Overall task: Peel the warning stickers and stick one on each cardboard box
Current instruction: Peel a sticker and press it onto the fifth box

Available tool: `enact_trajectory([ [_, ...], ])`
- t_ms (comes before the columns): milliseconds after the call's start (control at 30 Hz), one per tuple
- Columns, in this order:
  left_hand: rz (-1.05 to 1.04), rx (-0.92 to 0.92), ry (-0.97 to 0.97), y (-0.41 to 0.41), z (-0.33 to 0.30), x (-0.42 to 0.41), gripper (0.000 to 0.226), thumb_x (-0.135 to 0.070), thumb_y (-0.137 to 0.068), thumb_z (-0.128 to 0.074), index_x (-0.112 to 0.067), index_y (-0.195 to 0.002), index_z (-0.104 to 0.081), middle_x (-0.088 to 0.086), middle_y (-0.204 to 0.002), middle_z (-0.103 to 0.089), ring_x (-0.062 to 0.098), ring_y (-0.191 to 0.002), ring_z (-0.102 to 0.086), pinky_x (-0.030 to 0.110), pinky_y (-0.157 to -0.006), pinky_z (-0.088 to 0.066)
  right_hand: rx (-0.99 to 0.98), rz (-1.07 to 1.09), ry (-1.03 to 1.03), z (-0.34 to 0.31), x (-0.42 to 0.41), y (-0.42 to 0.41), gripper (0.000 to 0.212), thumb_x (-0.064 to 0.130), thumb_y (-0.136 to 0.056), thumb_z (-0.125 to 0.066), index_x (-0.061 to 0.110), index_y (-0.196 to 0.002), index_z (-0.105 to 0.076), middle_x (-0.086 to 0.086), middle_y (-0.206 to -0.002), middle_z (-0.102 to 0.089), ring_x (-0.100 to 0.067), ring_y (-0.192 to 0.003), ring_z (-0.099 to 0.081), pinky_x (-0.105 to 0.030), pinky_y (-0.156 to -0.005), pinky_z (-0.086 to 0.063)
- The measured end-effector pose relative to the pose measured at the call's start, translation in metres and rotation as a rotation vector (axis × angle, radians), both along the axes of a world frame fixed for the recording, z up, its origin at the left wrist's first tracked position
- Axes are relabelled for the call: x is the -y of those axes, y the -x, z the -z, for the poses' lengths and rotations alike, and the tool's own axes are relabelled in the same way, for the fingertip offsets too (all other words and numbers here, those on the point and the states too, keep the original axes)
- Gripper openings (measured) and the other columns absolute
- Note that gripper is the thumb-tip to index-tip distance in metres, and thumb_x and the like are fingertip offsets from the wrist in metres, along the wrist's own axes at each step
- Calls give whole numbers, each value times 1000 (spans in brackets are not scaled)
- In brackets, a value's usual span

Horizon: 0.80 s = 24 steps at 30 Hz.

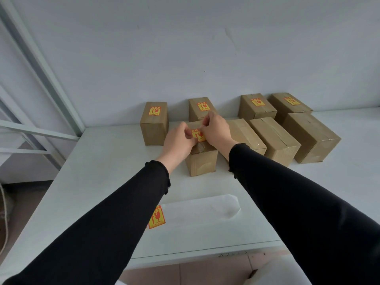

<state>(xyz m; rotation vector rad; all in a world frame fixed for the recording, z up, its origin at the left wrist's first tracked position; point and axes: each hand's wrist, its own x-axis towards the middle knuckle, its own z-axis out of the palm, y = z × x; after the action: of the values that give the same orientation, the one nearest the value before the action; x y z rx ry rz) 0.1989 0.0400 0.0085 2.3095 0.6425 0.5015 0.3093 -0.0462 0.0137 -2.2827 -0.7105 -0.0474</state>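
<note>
Several brown cardboard boxes stand on a white table (107, 165). The nearest box (202, 163) sits at the centre, and a yellow-and-red warning sticker (198, 135) lies on its top. My left hand (180, 140) pinches the sticker's left edge and my right hand (216, 130) holds its right and upper edge. Four boxes behind carry stickers: one at the left (153, 123), one behind my hands (200, 108), and two at the back right (257, 106) (289, 103). Three boxes (243, 132) (274, 138) (310, 136) to the right show bare taped tops. A backing sheet (205, 214) near me holds one sticker (157, 217), partly under my left sleeve.
A pale wall rises directly behind the boxes. A white metal frame (41, 83) stands off the table's left edge. Tiled floor (185, 272) shows below the front edge. A white object (277, 272) sits at the bottom right, near my right sleeve.
</note>
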Motion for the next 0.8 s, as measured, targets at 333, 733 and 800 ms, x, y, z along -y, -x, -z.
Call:
enact_trajectory([
  [333,37,27,74,3,1,-5,39,-31,-90,-71,-21,-128,-66,3,-121,-61,19,-104,-58,27,-77,-41,-150,-21,2,-8,1,-2,12,12,-93,-59,17,-101,-51,1,-94,-57,-16,-80,-55,-25,-57,-40],
  [733,60,-48,129,2,-5,-8,37,-23,-89,-68,-25,-126,-66,-2,-117,-67,13,-91,-58,27,-75,-47,-178,-170,118,-10,33,7,43,13,-91,-69,15,-130,-51,-3,-128,-58,-19,-110,-55,-27,-85,-43],
  [800,58,-70,108,3,-8,-7,36,-25,-90,-66,-25,-126,-66,-2,-118,-67,15,-92,-59,29,-78,-49,-138,-130,152,-10,32,12,37,16,-93,-66,15,-127,-52,-4,-123,-60,-19,-103,-56,-28,-81,-45],
])
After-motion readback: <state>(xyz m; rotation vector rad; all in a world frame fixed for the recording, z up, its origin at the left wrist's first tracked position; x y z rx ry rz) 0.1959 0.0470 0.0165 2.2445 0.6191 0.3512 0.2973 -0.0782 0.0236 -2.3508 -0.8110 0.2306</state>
